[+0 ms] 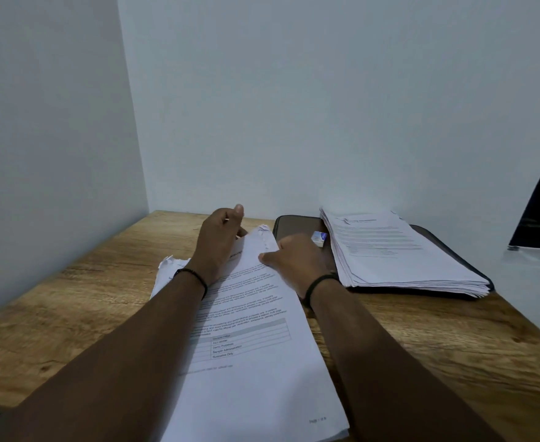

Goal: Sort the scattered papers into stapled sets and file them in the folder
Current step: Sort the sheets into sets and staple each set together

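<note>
Squaring a loose set seems to be the job in hand: the near papers [256,346] lie on the wooden desk [80,301] in front of the person, long axis running away from the camera and leaning a little to the right at the far end, printed side up with the page foot nearest. The left hand [219,240] sits at the far top corner, fingers curled down over the top edge, probably to pin the sheets so they line up; whether it actually pinches them is hard to tell, since the fingertips are hidden behind the hand. The right hand [294,260] rests against the right edge near the top, thumb on the sheet and fingers bent loosely, apparently steadying that side. A few ragged sheet corners [168,263] poke out to the left under the left wrist, so the set is not yet flush.

Further back on the right, the stacked papers [396,253] lie on the dark folder [291,228], which is closed and flat against the wall, likely parked there ready for filing. A small white box [319,238], perhaps staples, sits on the folder just beside that stack
</note>
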